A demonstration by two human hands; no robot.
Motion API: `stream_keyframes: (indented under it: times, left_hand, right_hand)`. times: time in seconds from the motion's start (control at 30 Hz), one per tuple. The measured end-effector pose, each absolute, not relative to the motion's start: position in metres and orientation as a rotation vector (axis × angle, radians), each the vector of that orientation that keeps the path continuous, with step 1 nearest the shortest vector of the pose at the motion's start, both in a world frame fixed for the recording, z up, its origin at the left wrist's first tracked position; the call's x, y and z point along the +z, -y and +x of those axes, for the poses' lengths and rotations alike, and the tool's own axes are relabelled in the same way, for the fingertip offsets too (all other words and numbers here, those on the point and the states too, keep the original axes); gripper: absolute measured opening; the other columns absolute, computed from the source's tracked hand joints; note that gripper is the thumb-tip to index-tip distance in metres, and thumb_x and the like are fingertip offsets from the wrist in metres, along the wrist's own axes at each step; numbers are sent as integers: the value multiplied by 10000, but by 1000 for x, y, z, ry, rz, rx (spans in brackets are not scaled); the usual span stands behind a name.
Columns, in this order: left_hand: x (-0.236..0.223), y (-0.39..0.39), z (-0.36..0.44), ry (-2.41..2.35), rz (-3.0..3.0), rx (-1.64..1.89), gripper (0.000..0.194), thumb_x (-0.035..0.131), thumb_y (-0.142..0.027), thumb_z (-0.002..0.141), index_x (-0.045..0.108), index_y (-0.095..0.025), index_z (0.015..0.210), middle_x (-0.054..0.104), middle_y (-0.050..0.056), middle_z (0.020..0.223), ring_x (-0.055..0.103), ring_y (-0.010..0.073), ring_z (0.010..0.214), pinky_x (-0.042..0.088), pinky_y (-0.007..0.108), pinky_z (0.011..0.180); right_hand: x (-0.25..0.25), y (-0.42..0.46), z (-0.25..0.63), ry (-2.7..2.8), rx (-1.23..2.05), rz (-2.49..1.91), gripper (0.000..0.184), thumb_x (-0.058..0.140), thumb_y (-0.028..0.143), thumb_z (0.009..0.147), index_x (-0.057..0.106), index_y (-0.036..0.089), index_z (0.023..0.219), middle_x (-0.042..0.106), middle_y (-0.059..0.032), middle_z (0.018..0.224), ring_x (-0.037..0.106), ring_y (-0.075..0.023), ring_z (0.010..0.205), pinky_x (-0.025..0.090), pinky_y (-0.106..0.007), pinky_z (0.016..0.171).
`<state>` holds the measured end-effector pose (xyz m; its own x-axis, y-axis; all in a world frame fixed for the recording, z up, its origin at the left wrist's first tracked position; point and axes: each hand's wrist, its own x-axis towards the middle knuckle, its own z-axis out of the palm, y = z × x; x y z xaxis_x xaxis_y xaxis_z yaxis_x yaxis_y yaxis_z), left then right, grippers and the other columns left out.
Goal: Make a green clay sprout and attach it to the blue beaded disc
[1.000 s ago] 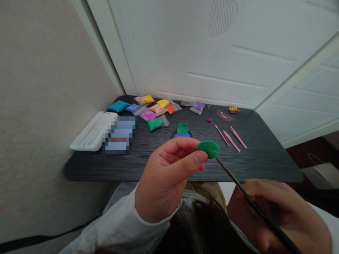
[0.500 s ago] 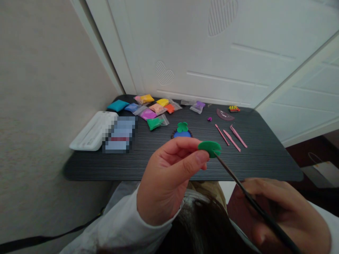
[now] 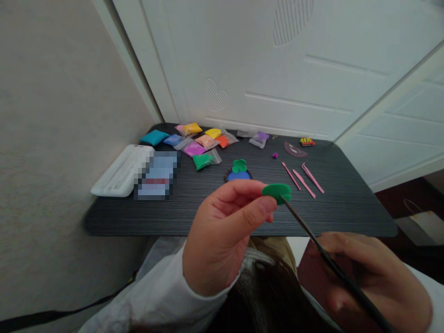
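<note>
My left hand pinches a flat green clay disc between thumb and forefinger, above the near edge of the black table. In my right hand, fingers closed, is a thin dark tool whose tip touches the disc's right edge. Behind the disc, on the table, lies a blue clay round with a green clover shape on top.
Several small bags of coloured clay lie at the table's back left, beside a white tray. Three pink modelling tools lie to the right, with a tiny purple piece and a small colourful clay figure behind. White doors stand beyond.
The green disc and my left hand have drifted slightly right and up. The tool tip has moved further in along the disc's edge.
</note>
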<state>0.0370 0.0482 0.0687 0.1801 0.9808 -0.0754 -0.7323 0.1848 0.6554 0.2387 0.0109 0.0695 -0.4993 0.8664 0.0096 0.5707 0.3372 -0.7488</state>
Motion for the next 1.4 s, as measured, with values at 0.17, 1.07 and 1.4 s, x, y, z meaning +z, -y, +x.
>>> stream_keyframes:
  times: [0.17, 1.07, 1.4]
  left_hand:
    - [69, -48, 37, -550, 545, 1295, 111, 635, -115, 635, 637, -188, 718, 652, -25, 677, 568, 60, 605, 457, 152, 581]
    - [56, -64, 37, -596, 489, 1370, 45, 617, -140, 650, 637, -151, 689, 628, 0, 641, 557, 73, 586, 439, 179, 536]
    - [38, -70, 39, -666, 386, 1262, 71, 644, -105, 628, 614, -136, 685, 639, -8, 626, 573, 72, 552, 445, 190, 548]
  right_hand:
    - [70, -12, 238, 2218, 956, -1249, 325, 596, 469, 663, 540, 238, 884, 536, 22, 578, 487, -98, 519, 366, -195, 469]
    - [32, -22, 264, 2122, 1141, -1480, 361, 591, 410, 679, 491, 200, 956, 543, 18, 619, 474, -88, 517, 356, -200, 471]
    - [-22, -68, 285, 2339, 332, -2028, 384, 461, 448, 741, 451, 216, 1046, 501, 41, 505, 499, -140, 433, 334, -243, 448]
